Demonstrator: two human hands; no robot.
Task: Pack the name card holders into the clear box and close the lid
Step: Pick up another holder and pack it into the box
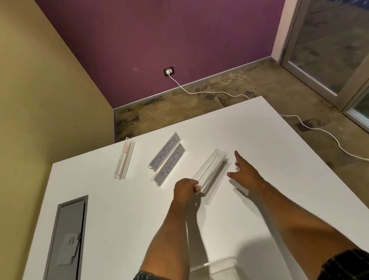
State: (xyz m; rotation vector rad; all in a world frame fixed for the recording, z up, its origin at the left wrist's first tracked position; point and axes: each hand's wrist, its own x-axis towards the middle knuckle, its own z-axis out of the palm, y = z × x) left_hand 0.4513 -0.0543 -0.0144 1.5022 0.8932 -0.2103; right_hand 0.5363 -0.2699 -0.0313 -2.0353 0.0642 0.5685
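Several clear name card holders lie on the white table [264,140]. My left hand [185,188] grips the near end of a blank clear holder [212,171] at the middle. My right hand [245,171] hovers open just right of that holder, fingers spread, not touching it. Two lettered holders, "KOSAKSI" [164,152] and "CHAN" [169,165], lie side by side to the left. Another clear holder [124,160] with a small red label lies further left. The clear box [216,271] sits at the near edge between my forearms, with a card showing inside.
A grey cable hatch [65,246] is set into the table at the left. A white cable [333,138] runs over the floor from a wall socket [169,71]. Yellow wall stands left, a glass door right.
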